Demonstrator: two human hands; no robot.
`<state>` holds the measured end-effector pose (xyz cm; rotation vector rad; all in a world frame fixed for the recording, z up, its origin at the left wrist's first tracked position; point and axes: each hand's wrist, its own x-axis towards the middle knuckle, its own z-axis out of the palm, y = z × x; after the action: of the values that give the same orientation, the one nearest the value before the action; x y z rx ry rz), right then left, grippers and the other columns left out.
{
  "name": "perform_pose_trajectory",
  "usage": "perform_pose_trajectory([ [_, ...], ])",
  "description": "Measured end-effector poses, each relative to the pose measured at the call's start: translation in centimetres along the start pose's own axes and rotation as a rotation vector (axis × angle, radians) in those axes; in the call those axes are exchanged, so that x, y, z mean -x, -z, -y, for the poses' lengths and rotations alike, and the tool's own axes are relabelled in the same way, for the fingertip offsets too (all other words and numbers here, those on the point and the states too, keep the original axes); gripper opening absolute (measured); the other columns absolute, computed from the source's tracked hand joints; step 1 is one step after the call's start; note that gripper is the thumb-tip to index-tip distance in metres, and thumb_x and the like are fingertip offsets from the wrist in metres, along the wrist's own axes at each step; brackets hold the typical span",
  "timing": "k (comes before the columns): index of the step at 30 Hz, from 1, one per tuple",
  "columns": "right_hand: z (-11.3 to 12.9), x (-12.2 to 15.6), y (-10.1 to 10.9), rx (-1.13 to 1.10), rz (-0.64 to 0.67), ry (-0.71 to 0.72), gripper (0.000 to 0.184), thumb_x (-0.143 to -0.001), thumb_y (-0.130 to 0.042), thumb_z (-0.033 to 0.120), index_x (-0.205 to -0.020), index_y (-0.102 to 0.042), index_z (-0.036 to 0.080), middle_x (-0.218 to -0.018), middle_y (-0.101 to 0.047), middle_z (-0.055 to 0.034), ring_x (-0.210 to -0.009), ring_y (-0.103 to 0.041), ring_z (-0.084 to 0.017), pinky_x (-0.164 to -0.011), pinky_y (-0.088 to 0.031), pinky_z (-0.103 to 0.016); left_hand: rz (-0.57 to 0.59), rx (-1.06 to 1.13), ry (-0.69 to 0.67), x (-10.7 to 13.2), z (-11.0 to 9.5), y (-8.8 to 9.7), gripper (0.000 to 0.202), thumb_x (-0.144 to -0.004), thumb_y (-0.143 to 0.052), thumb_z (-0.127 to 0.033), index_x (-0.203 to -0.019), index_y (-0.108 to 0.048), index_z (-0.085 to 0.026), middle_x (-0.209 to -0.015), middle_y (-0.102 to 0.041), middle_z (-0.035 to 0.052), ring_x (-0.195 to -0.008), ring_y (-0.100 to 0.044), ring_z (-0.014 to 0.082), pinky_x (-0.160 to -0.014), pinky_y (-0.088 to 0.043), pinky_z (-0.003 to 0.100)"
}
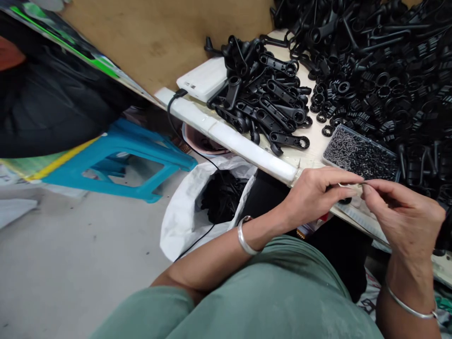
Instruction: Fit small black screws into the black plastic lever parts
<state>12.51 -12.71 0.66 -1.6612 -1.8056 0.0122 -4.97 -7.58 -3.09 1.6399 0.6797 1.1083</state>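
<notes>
My left hand [314,193] and my right hand [406,212] meet fingertip to fingertip at the table's front edge. Both are closed in a pinch. A small, thin dark piece shows between the fingertips, too small to name and mostly covered by them. Just beyond my fingers stands a clear plastic box [363,153] full of tiny dark metal bits that look like screws. Several black plastic arm-shaped parts [275,103] with ringed ends lie in a heap past my left hand. Black rings [384,89] are piled behind the box.
A white box-shaped device [203,77] with a black cable [169,110] sits at the table's left edge. Below stands a white sack [180,207] holding black pieces. A blue stool [141,136] with a person in dark clothes [52,103] is at left. More black parts [374,28] fill the back.
</notes>
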Motion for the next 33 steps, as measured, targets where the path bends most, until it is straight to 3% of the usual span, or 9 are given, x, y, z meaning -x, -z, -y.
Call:
perform_pose_trajectory([
  [3,-1.0,1.2,0.2,0.027,0.029,-0.034,0.015,-0.09,-0.065,0.032,-0.079,-0.072,0.024,-0.07,-0.072,0.0021,-0.05,-0.061,-0.013,-0.051,-0.05,-0.026,0.101,-0.464,-0.169,0.7,-0.2,1.1,0.023,-0.091,-0.064,-0.012,-0.113,-0.069,-0.014,-0.118,-0.073,0.011,-0.113,-0.065,0.0242,-0.1,-0.051,0.039],
  [6,-1.6,2.4,-0.1,0.037,0.109,0.017,0.015,-0.091,-0.063,0.028,-0.078,-0.07,0.023,-0.07,-0.072,0.0017,-0.051,-0.062,-0.013,-0.052,-0.05,-0.025,0.222,-0.731,-0.173,1.2,0.1,1.4,0.021,-0.095,-0.055,-0.009,-0.113,-0.065,-0.01,-0.108,-0.073,0.0111,-0.104,-0.066,0.0243,-0.09,-0.051,0.038],
  [9,-1.6,3.1,-0.8,0.08,0.123,0.093,0.014,-0.092,-0.061,0.022,-0.08,-0.069,0.021,-0.07,-0.072,0.0007,-0.055,-0.065,-0.013,-0.055,-0.051,-0.025,0.242,-0.784,-0.188,1.5,0.8,0.8,0.02,-0.096,-0.05,-0.007,-0.11,-0.064,-0.011,-0.098,-0.074,0.0081,-0.095,-0.066,0.0218,-0.084,-0.05,0.034],
  [17,-1.4,3.3,-1.5,0.282,0.086,0.308,0.014,-0.094,-0.058,0.017,-0.083,-0.067,0.016,-0.072,-0.072,-0.002,-0.06,-0.066,-0.013,-0.063,-0.049,-0.024,0.182,-0.782,-0.222,2.0,1.8,-0.2,0.015,-0.094,-0.058,-0.014,-0.108,-0.061,-0.013,-0.101,-0.072,0.008,-0.094,-0.065,0.0204,-0.084,-0.052,0.032],
  [21,-0.4,3.4,-1.6,0.401,0.166,0.339,0.021,-0.098,-0.052,0.018,-0.082,-0.065,0.015,-0.07,-0.068,-0.0034,-0.061,-0.064,-0.014,-0.063,-0.045,-0.026,0.195,-0.764,-0.225,2.0,1.8,-0.2,0.015,-0.094,-0.056,-0.012,-0.107,-0.061,-0.013,-0.098,-0.072,0.0074,-0.093,-0.064,0.0201,-0.084,-0.053,0.033],
  [28,2.1,2.2,-1.1,0.596,0.409,0.168,0.033,-0.098,-0.04,0.02,-0.071,-0.058,0.018,-0.061,-0.062,-0.0058,-0.051,-0.057,-0.016,-0.051,-0.028,-0.029,0.185,-0.702,-0.214,2.1,2.0,-0.5,0.018,-0.094,-0.051,-0.006,-0.105,-0.062,-0.013,-0.098,-0.071,0.0073,-0.091,-0.064,0.0191,-0.086,-0.053,0.032],
  [33,0.3,1.2,-0.2,0.214,0.557,-0.137,0.033,-0.093,-0.047,0.036,-0.073,-0.067,0.018,-0.058,-0.062,-0.0017,-0.049,-0.052,-0.013,-0.053,-0.035,-0.026,0.221,-0.629,-0.188,2.2,2.2,-0.4,0.023,-0.097,-0.043,-0.005,-0.106,-0.063,-0.013,-0.098,-0.069,0.0058,-0.092,-0.06,0.0177,-0.086,-0.052,0.029],
])
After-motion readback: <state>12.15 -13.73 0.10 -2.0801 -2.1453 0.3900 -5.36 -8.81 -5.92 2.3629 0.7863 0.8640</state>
